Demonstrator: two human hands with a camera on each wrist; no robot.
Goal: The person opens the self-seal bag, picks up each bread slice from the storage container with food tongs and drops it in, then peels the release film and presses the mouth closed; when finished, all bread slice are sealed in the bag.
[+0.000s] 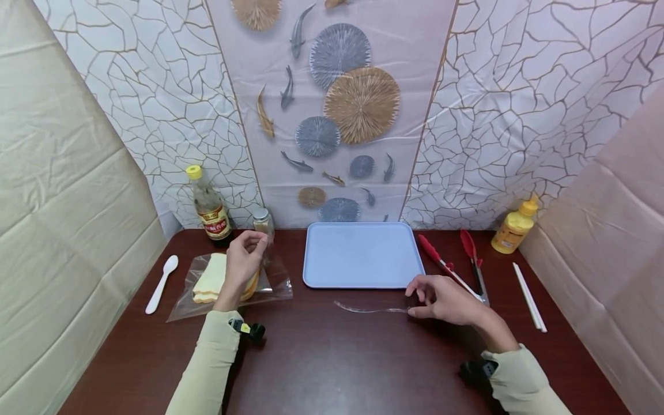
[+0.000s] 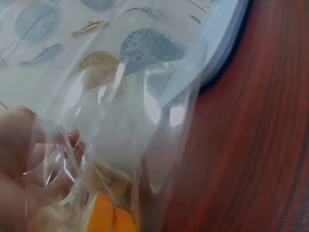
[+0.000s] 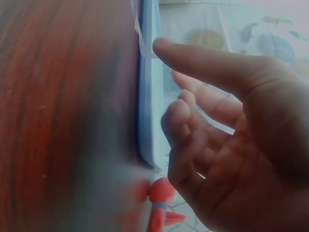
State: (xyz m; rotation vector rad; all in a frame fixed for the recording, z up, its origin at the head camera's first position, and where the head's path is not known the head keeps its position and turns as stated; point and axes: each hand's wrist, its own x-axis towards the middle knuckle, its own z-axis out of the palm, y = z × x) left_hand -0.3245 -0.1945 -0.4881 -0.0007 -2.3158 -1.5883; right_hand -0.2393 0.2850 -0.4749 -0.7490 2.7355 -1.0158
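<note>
My left hand (image 1: 245,259) pinches the upper part of a clear plastic bag (image 1: 280,290), which stretches down from the fingertips to the table. Inside the bag lie bread slices (image 1: 210,280); their orange-yellow edges also show low in the left wrist view. Part of the bag and bread is hidden behind my left hand and wrist. My right hand (image 1: 441,301) is low over the table at the tray's near right corner, fingers loosely bent, thumb apart from them. A thin clear plastic strip (image 1: 363,310) runs left from the tip of the right thumb (image 3: 203,63).
A light blue tray (image 1: 363,256) lies at the back middle. Left stand a sauce bottle (image 1: 214,213) and a jar (image 1: 263,222), with a white spoon (image 1: 162,284) nearer. Right are red-handled tongs (image 1: 451,271), a yellow squeeze bottle (image 1: 513,227) and white chopsticks (image 1: 529,297).
</note>
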